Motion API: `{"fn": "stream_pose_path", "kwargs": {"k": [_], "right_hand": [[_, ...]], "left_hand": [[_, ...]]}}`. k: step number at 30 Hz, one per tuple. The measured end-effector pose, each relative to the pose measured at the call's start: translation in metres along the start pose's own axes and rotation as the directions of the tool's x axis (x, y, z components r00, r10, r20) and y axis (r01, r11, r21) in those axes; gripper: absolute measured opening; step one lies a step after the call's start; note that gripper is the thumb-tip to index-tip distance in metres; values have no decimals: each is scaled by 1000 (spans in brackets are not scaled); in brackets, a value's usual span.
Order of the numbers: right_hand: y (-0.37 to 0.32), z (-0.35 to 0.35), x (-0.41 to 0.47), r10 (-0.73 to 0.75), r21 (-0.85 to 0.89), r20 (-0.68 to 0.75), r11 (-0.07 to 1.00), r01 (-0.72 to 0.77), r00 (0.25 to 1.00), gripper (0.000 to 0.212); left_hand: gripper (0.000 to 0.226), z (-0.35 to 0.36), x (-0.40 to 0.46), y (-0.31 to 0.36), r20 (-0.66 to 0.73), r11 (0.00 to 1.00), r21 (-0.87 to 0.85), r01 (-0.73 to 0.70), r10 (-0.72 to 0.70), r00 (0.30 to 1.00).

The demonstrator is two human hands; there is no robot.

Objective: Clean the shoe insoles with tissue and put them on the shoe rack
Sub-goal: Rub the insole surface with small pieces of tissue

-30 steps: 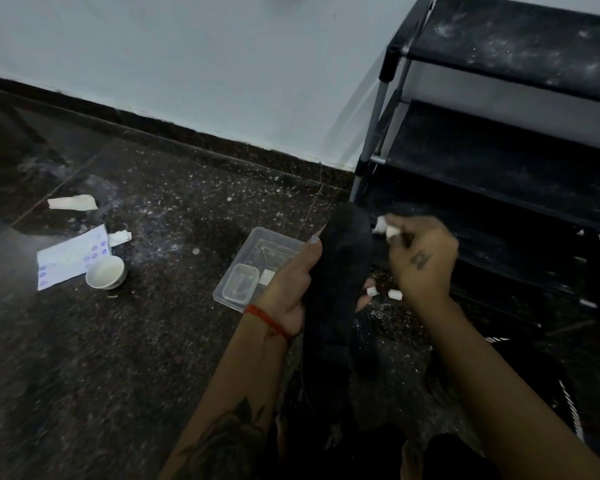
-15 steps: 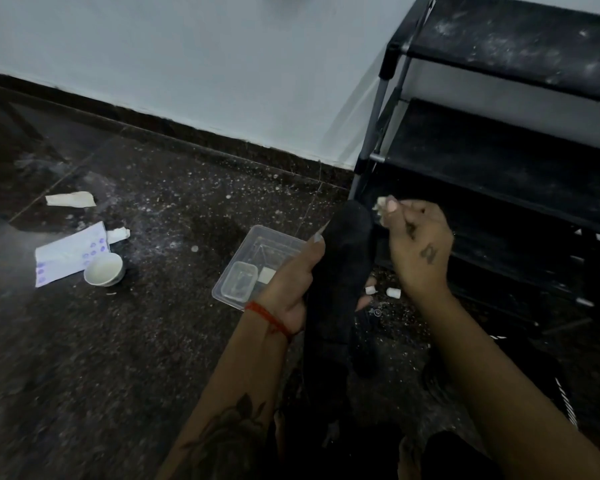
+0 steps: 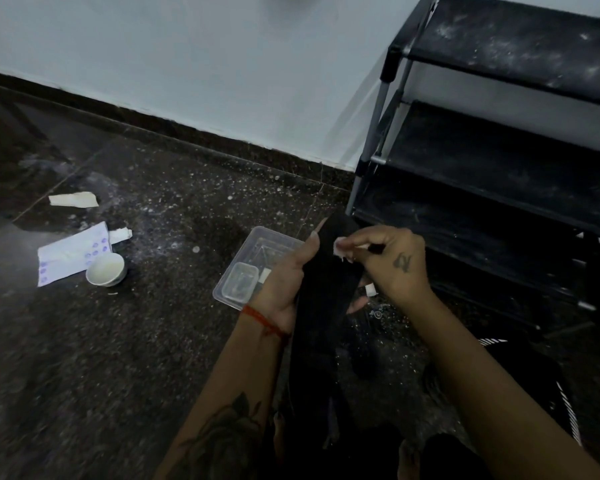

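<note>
The picture is dim and soft; the wall (image 3: 187,64) is brightest, the floor (image 3: 84,375) dark, edges slightly bent.

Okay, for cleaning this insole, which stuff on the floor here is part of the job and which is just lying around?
In use:
left hand
right hand
black insole
tissue
shoe rack

Lying about:
white bowl
printed paper
clear plastic container
paper scrap

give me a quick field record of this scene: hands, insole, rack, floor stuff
left hand: grips black insole, held upright
right hand: pinches white tissue against insole's upper part
shoe rack: black, dusty, right of hands, no insole visible on it
floor: clear plastic container, white bowl, printed paper
</note>
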State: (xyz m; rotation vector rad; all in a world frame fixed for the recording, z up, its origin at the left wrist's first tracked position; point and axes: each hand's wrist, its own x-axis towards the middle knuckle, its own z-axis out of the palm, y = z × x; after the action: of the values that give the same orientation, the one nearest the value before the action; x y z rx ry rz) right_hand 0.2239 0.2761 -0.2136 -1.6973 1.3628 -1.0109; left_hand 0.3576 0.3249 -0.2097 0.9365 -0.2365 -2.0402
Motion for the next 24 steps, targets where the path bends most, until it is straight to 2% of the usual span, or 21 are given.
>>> {"fn": "stream_pose_path", "kwargs": {"k": [5, 7, 9, 13, 14, 15, 17, 20, 22, 24], "right_hand": [[11, 4, 5, 35, -60, -242, 997, -51, 970, 16], [9, 10, 5, 16, -99, -235, 994, -40, 972, 18], [3, 13, 2, -72, -132, -173, 990, 50, 982, 21], [-4, 7, -4, -184, -62, 87, 980, 189, 979, 19], [-2, 4, -4, -187, -86, 103, 977, 196, 977, 19], [1, 0, -2, -186, -125, 72, 973, 194, 980, 21], [8, -4, 0, -159, -206, -80, 969, 139, 984, 25], [11, 0, 4, -64, -213, -260, 977, 8, 963, 23], [5, 9, 4, -77, -188, -248, 982, 30, 966, 21], [-3, 16, 0, -148, -151, -154, 981, 125, 977, 19]], "left_hand": [[50, 5, -2, -3, -13, 999, 9, 35, -34, 999], [49, 4, -2, -4, -26, 998, 1, 55, -55, 998], [48, 2, -3, -2, -24, 998, -15, 54, -54, 998], [52, -3, -1, 1, -40, 999, -36, 26, -27, 999], [52, -3, 0, 0, -52, 998, -59, 26, -29, 998], [52, -2, 0, -1, -62, 996, -81, 29, -34, 998], [50, -1, 1, -2, -71, 995, -92, 35, -41, 997], [50, 2, 0, -5, -67, 997, -56, 61, -65, 996], [47, 3, -1, -4, -66, 997, -39, 67, -69, 995], [47, 1, -2, -3, -62, 998, -34, 57, -59, 996]]}}
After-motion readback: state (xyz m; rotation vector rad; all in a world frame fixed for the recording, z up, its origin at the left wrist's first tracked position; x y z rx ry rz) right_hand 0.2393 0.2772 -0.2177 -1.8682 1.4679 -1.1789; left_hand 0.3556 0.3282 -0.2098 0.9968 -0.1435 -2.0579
